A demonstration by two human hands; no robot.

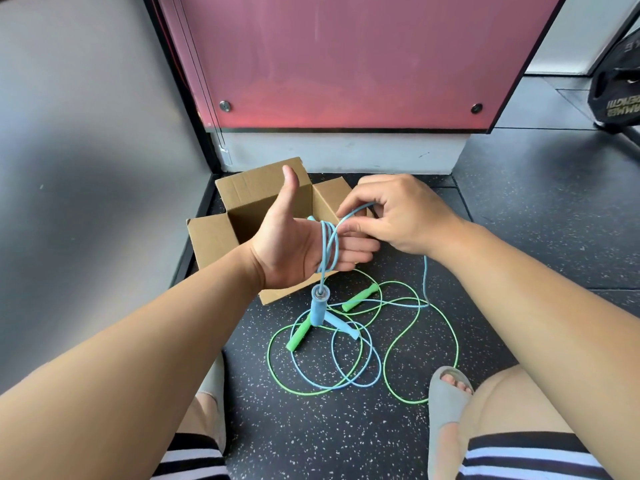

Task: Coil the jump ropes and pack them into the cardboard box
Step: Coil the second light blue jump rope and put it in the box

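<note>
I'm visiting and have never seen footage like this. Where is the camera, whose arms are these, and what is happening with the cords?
There is no machine here. One camera worn on a person's head looks down at their own two arms. The left hand is held flat, thumb up, with the blue jump rope wound round its fingers, and one blue handle hangs below it. The right hand pinches that rope beside the left fingers. On the speckled floor lie the rest of the blue rope and a loose green jump rope. An open cardboard box stands behind the hands.
</note>
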